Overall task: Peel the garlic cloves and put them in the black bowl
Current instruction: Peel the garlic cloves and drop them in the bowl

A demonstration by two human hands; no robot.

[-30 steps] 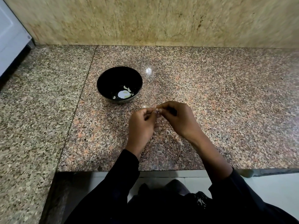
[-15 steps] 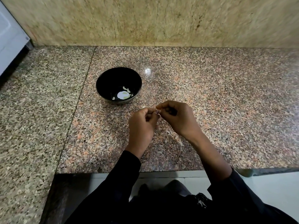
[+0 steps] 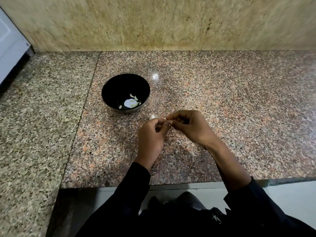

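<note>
Both hands meet just above the granite counter [image 3: 222,103], fingertips together. The left hand [image 3: 151,135] and the right hand [image 3: 189,127] each curl their fingers and pinch a small garlic clove [image 3: 168,122] between them, mostly hidden. Another pale clove [image 3: 152,116] lies on the counter just beyond the left knuckles. The black bowl [image 3: 109,89] stands near, holding several peeled cloves [image 3: 132,96].

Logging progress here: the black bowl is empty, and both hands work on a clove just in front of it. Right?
Not quite. The head view shows the black bowl already holds a few pale garlic pieces. The left hand and right hand do work together just in front of it.
</note>
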